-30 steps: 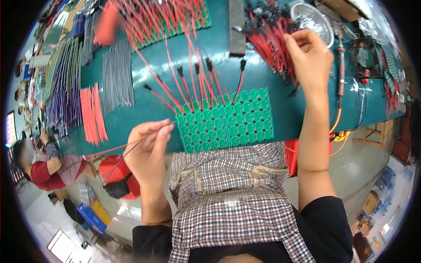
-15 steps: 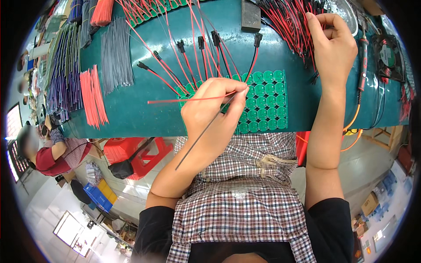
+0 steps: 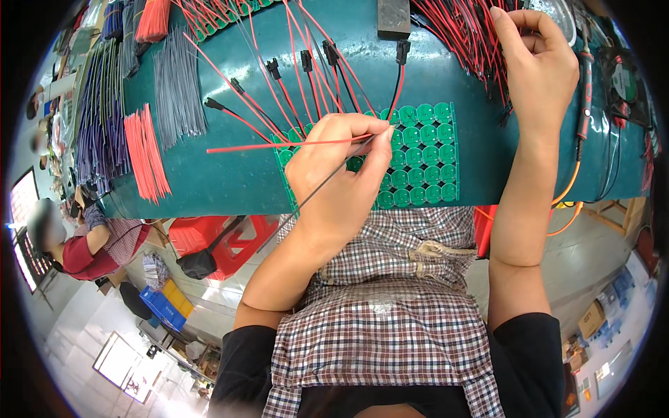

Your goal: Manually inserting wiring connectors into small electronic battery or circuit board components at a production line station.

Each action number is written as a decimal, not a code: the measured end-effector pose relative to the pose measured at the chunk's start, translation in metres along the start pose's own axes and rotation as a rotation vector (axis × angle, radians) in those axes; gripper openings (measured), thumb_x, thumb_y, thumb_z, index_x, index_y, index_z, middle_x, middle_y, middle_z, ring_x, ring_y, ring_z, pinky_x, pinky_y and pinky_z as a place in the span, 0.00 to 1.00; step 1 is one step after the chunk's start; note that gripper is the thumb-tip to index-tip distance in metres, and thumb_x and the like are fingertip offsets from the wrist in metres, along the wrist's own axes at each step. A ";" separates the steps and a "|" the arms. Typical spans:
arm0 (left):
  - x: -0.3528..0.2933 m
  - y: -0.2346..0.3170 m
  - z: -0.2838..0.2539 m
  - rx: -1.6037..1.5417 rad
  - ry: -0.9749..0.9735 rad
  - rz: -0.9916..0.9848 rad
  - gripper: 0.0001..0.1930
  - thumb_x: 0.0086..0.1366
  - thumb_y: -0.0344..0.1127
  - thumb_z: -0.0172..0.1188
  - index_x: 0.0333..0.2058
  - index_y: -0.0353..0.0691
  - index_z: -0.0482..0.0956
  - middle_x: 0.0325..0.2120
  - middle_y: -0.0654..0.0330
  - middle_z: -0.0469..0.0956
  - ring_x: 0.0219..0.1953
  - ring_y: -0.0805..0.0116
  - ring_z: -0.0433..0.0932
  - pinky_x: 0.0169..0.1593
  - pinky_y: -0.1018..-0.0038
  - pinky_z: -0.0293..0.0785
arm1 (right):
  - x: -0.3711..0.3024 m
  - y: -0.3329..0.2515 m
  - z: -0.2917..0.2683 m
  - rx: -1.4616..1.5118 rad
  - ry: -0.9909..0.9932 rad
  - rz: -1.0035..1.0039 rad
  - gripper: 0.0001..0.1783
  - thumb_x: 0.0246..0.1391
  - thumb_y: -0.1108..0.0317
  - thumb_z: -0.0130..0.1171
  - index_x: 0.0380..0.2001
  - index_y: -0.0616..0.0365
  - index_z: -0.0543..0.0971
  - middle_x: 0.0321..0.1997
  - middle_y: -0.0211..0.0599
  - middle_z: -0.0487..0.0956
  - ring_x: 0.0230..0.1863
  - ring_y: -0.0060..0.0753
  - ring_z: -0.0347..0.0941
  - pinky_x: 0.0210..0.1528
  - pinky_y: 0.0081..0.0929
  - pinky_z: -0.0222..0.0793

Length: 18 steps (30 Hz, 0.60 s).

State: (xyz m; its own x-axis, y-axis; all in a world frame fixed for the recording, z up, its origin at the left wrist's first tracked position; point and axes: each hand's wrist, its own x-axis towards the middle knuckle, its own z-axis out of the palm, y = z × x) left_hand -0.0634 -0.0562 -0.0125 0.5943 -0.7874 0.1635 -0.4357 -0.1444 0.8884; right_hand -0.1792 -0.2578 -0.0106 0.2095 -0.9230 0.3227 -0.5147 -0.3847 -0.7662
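My left hand is closed in a pinch over the green circuit board panel. A loose red wire and a dark grey wire stick out from between its thumb and forefinger. Several red-and-black leads with black connectors rise from the panel's far edge around that hand. At the far right, my right hand has its fingers curled, with the tips at a heap of red and black wires. Whatever lies between those tips, if anything, is too small to make out.
Bundles of grey wires, red wires and purple wires lie on the left. A dark block sits at the back. A soldering iron and a small fan are at the right. Another person sits far left.
The wires in my left hand have shifted, the red one now reaching further left. My right hand stays at the heap with its fingers curled. The whole view has moved slightly.
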 end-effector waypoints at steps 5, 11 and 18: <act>0.000 -0.002 0.001 -0.046 0.013 0.002 0.06 0.56 0.20 0.66 0.33 0.33 0.81 0.30 0.57 0.81 0.30 0.71 0.83 0.33 0.78 0.83 | 0.000 -0.007 0.004 0.122 0.017 0.033 0.07 0.53 0.77 0.64 0.23 0.63 0.76 0.17 0.22 0.73 0.17 0.08 0.62 0.19 0.13 0.54; 0.000 -0.003 0.002 -0.039 0.011 0.017 0.06 0.56 0.20 0.66 0.33 0.34 0.82 0.29 0.57 0.81 0.29 0.71 0.83 0.34 0.78 0.83 | 0.000 -0.008 0.004 0.131 0.000 0.036 0.07 0.54 0.77 0.64 0.23 0.63 0.76 0.17 0.22 0.73 0.17 0.08 0.63 0.19 0.13 0.54; 0.000 -0.004 0.002 0.028 0.021 0.063 0.07 0.54 0.21 0.67 0.32 0.37 0.81 0.28 0.58 0.81 0.27 0.70 0.82 0.31 0.78 0.81 | 0.001 -0.006 0.005 0.123 -0.004 0.041 0.07 0.54 0.77 0.63 0.23 0.63 0.76 0.17 0.22 0.73 0.17 0.08 0.63 0.19 0.13 0.54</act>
State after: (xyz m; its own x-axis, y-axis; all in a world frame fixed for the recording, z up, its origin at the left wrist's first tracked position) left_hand -0.0632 -0.0567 -0.0174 0.5791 -0.7826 0.2284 -0.4918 -0.1118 0.8635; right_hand -0.1718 -0.2560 -0.0083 0.1940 -0.9380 0.2872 -0.4171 -0.3438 -0.8413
